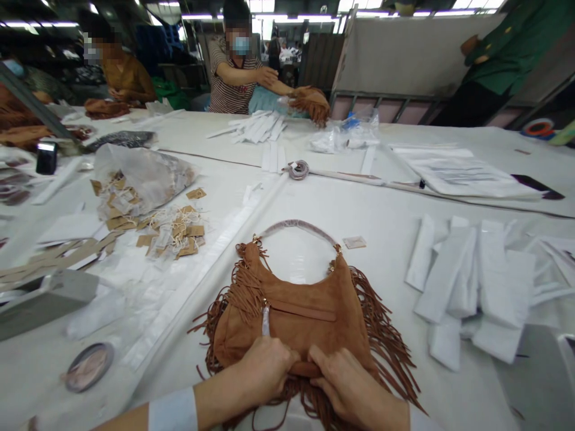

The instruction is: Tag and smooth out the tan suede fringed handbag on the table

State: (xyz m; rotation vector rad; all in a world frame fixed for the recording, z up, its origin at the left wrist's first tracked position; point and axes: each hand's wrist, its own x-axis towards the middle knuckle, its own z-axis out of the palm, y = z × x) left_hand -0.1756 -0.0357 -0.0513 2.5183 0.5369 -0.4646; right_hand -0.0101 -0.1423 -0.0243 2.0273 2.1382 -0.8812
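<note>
Hands work at the near edge of the desk (368, 209), both on the lower edge of a tan suede fringed handbag (296, 311). The left hand (268, 366) is curled, fingers pressed together, gripping the bag's bottom edge left of centre. The right hand (348, 386) is likewise closed on the same edge just beside it; the thumbs nearly touch. Whether anything smaller is pinched inside either grip cannot be told.

The handbag lies flat, its long axis running parallel to the near edge, body extending away from both hands toward the far edge. Its wrapped handle (299, 226) arches at the far side; fringe fans out left and right. A white-wrapped zip pull (265, 320) sits just beyond the left hand, which is nearer to it.

Folded white paper strips (467, 287) lie toward the right edge, well apart. Brown hang tags (177, 230) lie toward the left edge, and a round mirror (88, 366) near the near-left corner.
</note>
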